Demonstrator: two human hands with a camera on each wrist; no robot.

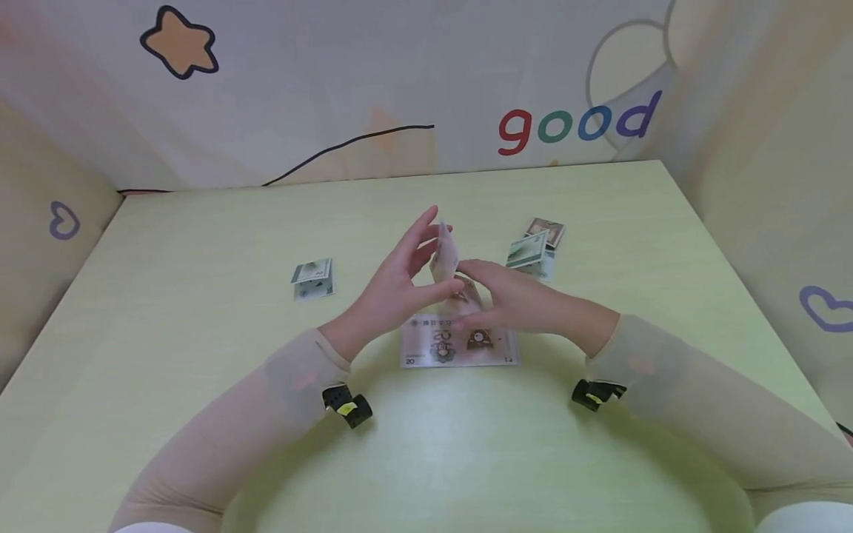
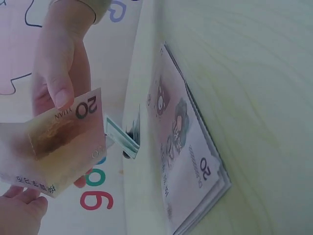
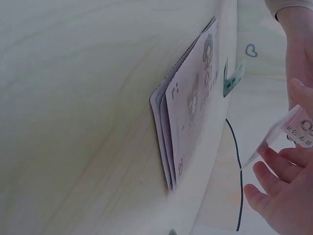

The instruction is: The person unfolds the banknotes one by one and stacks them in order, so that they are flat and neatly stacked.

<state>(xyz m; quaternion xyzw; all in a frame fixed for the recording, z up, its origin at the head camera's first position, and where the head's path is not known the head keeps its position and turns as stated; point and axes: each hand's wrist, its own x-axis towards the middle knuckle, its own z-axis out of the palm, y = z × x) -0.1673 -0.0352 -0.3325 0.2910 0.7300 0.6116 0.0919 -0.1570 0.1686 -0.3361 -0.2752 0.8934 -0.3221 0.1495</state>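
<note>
Both hands hold a 20 yuan play note with a crease, raised above the table. My left hand has its thumb by the lower edge and fingers spread behind the note. My right hand pinches the opposite side; in the left wrist view its thumb lies on the printed face. Below the hands a small stack of pinkish 20 notes lies flat, its layered edges showing in the right wrist view. Fingers partly hide the held note in the head view.
A folded greenish note stands to the left on the pale green table. Toward the back right are another folded green note and a brownish note behind it. A printed cloth wall encloses the back.
</note>
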